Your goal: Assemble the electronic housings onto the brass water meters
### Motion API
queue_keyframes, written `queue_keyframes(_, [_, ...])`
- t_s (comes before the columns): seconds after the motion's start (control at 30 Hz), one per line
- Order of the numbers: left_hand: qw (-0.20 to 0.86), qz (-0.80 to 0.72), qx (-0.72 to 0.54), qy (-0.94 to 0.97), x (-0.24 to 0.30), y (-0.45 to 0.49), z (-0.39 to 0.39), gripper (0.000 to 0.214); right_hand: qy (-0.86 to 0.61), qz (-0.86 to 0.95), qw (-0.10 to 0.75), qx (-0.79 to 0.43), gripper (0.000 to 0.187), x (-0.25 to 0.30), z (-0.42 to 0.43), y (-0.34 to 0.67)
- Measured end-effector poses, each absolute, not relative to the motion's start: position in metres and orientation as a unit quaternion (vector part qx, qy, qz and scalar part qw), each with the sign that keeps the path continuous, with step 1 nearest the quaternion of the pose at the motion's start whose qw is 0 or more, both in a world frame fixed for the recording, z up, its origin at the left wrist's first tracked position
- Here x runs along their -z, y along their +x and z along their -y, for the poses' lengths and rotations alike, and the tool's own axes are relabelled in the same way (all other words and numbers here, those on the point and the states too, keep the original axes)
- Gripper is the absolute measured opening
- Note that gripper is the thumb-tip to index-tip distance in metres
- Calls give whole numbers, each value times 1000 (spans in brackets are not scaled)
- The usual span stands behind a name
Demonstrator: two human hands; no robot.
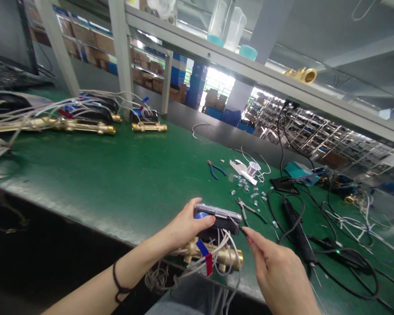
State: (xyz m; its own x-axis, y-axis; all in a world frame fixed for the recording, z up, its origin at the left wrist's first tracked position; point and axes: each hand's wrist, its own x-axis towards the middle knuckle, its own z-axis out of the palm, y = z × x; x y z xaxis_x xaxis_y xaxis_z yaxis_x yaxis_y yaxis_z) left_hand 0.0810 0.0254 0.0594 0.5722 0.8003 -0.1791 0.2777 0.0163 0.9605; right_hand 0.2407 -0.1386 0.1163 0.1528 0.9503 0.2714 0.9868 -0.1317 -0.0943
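My left hand [185,224] is wrapped round a dark meter housing [223,224] with a grey, clear-looking top, its thumb across the front beside a blue round part [202,215]. Below the housing is a brass pipe fitting [234,259] at the table's front edge. White cables [228,239] hang from the housing, with a blue tag [202,247] and a red tag [209,265] among them. My right hand [279,262] is closed in a pinch on a thin dark tool [242,230], whose tip meets the housing's right end. The tool's exact kind is too small to tell.
On the green table [134,175] lie blue-handled pliers [215,169], green-handled cutters [249,211], a solder spool [253,168] and small scattered pieces [244,183]. A black soldering iron [297,232] and looped cords are at right. More brass meters [149,127] stand back left; a shelf beam [249,68] crosses above.
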Motion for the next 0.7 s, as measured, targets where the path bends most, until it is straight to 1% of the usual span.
queue_keyframes(0.17, [587, -413, -226, 658, -61, 81, -23, 85, -718, 686, 108, 46, 40, -141, 139, 243])
queue_keyframes(0.5, [594, -414, -227, 651, -61, 82, -21, 85, -749, 660, 51, -18, 35, -152, 100, 222])
queue_keyframes(0.7, [599, -413, -224, 648, -61, 82, -21, 88, -737, 674, 46, -3, 35, -158, 95, 223])
